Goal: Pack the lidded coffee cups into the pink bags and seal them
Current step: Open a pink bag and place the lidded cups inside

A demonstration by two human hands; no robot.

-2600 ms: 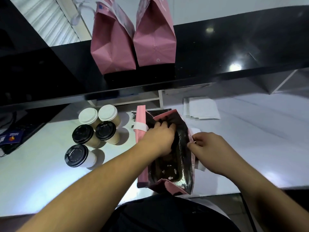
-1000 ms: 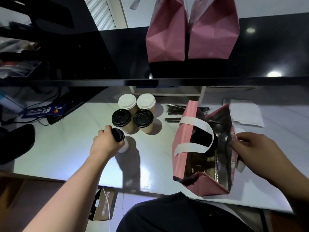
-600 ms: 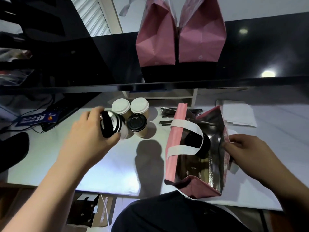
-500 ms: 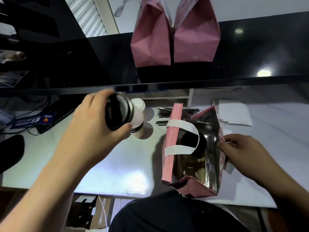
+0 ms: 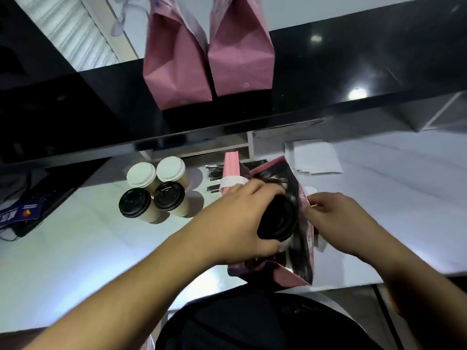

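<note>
A white counter (image 5: 75,248) lay under the hands. Beyond them ran a raised, glossy black ledge (image 5: 353,72), which caught a bright ceiling-light reflection (image 5: 358,93) to the far right. Past it, to the far left, stood a pale ribbed shutter (image 5: 73,34). White shelving (image 5: 202,147) sat beneath the ledge.

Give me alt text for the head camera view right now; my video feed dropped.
The left hand lowers a black-lidded paper coffee cup into an open foil-lined pink bag while the right hand pinches its rim open. Four lidded cups, two white, two black, wait on the white counter; two closed pink bags stand on the black shelf.
</note>
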